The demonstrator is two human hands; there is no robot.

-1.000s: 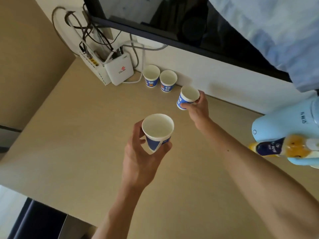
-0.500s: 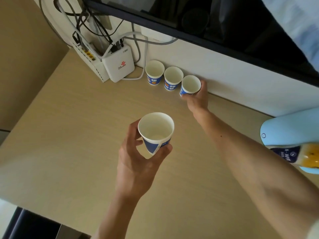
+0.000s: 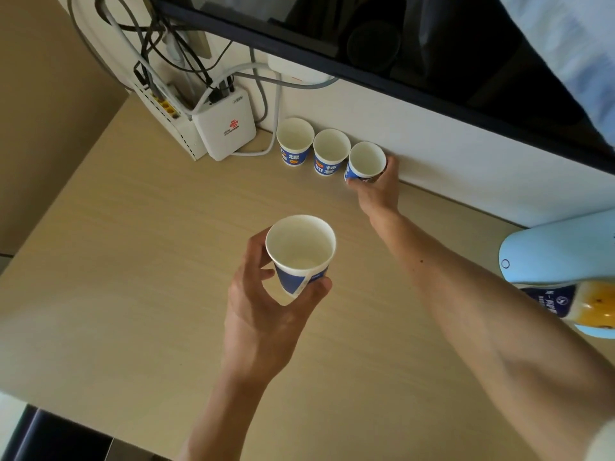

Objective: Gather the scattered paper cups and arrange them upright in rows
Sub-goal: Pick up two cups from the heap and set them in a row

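Three blue-labelled cups (image 3: 331, 151) — lettering illegible — beside red-logo router (image 3: 224, 128).

- I log a light wood-grain counter (image 3: 133, 261) that runs up to a white wall panel (image 3: 466, 154).
- A white router box (image 3: 224, 128) with a red logo sits at the far left corner. A second white unit (image 3: 173, 128) with yellow ports is just beside it.
- Grey and black cables (image 3: 159, 44) tangle above both.
- A dark screen (image 3: 432, 44) overhangs the wall.
- At the right edge I see a pale blue appliance (image 3: 559, 251) above a bottle (image 3: 572, 304) with a blue label and orange contents.
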